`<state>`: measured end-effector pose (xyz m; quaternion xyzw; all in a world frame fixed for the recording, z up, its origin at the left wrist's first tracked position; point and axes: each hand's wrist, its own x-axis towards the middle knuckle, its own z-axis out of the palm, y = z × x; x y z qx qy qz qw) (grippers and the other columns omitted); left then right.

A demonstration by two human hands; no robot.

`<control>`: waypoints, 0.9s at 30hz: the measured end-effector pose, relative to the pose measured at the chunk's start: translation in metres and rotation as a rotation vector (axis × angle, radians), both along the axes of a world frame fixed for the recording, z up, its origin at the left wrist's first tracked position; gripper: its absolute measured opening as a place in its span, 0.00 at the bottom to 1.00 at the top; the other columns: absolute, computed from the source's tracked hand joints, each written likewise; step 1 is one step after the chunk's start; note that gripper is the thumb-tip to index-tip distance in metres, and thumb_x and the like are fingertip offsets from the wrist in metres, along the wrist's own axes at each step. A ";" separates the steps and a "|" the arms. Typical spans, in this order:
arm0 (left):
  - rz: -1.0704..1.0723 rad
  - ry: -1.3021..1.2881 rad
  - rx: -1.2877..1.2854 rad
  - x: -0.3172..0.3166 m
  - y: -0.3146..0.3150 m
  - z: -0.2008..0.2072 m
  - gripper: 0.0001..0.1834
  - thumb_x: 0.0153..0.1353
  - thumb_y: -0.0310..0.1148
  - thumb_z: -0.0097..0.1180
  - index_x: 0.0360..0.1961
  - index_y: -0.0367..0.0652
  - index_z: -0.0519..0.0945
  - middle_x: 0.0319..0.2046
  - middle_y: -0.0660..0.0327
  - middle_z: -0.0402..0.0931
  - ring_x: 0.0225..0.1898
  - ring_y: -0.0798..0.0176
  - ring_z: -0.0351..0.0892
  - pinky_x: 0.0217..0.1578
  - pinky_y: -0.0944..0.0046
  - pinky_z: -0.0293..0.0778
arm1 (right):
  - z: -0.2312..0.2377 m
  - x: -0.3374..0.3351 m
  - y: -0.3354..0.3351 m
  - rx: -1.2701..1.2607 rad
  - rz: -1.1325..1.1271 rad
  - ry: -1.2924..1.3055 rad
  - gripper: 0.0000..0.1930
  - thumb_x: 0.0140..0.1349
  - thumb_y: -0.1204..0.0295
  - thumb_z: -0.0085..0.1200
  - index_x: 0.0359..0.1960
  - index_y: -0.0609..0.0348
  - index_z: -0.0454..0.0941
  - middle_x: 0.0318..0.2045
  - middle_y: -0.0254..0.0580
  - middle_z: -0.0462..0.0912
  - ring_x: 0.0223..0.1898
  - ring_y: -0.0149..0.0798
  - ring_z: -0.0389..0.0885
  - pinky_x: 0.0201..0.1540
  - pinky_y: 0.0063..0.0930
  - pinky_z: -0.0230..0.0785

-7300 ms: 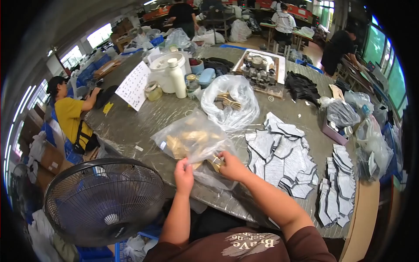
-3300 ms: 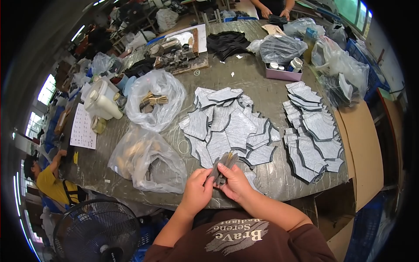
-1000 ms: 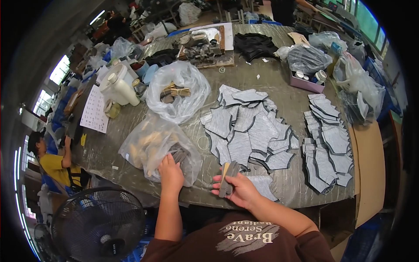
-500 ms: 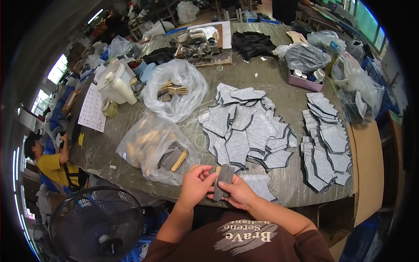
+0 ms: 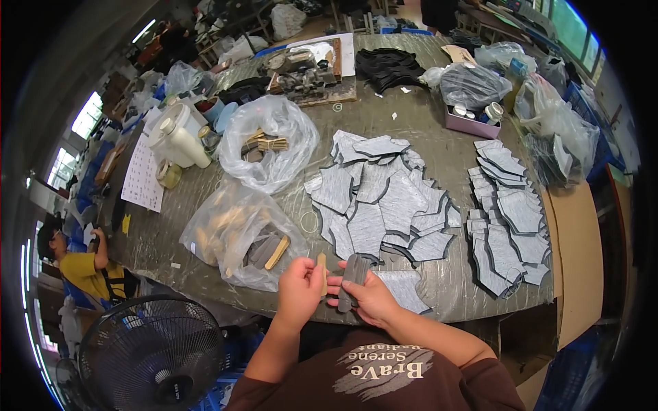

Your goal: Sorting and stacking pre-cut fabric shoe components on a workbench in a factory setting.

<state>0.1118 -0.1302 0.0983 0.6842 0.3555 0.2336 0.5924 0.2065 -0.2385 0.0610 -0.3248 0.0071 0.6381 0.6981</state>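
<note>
My left hand [image 5: 301,287] pinches a narrow tan strip [image 5: 322,274], held upright between thumb and fingers. Close beside it, my right hand [image 5: 372,296] is closed around a small stack of dark grey strips [image 5: 352,283], the thumb pressed on its face. Both hands are above the near edge of the table. Left of them lies an open clear plastic bag [image 5: 236,236] with tan and grey strip bundles [image 5: 277,253] in it. Just beyond my right hand is a large pile of grey cut pieces with dark edges [image 5: 384,198].
More grey pieces [image 5: 510,219] lie in overlapping rows at the right. A second plastic bag [image 5: 271,140] holds tan bundles. A white bottle [image 5: 185,142], a purple box [image 5: 473,125] and a metal device [image 5: 301,72] stand farther back. A black fan [image 5: 154,353] is at lower left; a person sits beyond it.
My left hand has drawn a tan strip off to the left, away from the grey stack. The right hand still holds the stack; the view has shifted slightly.
</note>
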 end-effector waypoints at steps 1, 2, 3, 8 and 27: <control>-0.036 0.114 0.070 0.001 -0.002 0.004 0.04 0.60 0.25 0.51 0.29 0.35 0.73 0.21 0.57 0.77 0.24 0.66 0.79 0.25 0.69 0.73 | -0.004 -0.002 0.001 0.014 -0.034 -0.025 0.20 0.63 0.81 0.42 0.57 0.59 0.59 0.48 0.47 0.72 0.44 0.41 0.76 0.45 0.35 0.75; -0.040 0.114 0.069 0.001 -0.003 0.000 0.04 0.60 0.25 0.51 0.29 0.35 0.73 0.21 0.57 0.77 0.24 0.66 0.79 0.25 0.69 0.73 | -0.007 -0.004 0.001 0.027 -0.069 -0.051 0.20 0.63 0.82 0.42 0.57 0.60 0.59 0.47 0.46 0.73 0.43 0.39 0.76 0.44 0.33 0.74; -0.123 0.167 0.355 0.000 -0.003 -0.007 0.05 0.60 0.25 0.52 0.28 0.34 0.73 0.19 0.59 0.76 0.19 0.68 0.77 0.21 0.70 0.71 | -0.009 -0.005 0.002 0.028 -0.069 -0.051 0.20 0.63 0.82 0.42 0.57 0.60 0.59 0.47 0.46 0.73 0.43 0.39 0.76 0.44 0.33 0.74; -0.161 0.102 0.142 0.002 -0.008 -0.011 0.05 0.56 0.25 0.57 0.28 0.32 0.77 0.16 0.64 0.73 0.16 0.74 0.72 0.17 0.73 0.66 | -0.012 -0.006 0.001 0.041 -0.105 -0.191 0.20 0.61 0.84 0.45 0.56 0.59 0.63 0.42 0.39 0.74 0.40 0.29 0.74 0.42 0.24 0.72; -0.136 0.125 0.484 -0.002 -0.010 -0.005 0.07 0.53 0.22 0.58 0.33 0.31 0.78 0.27 0.56 0.77 0.24 0.65 0.76 0.26 0.69 0.71 | -0.008 -0.007 -0.002 0.036 -0.171 -0.235 0.20 0.60 0.83 0.43 0.55 0.64 0.63 0.45 0.42 0.73 0.46 0.33 0.73 0.49 0.26 0.67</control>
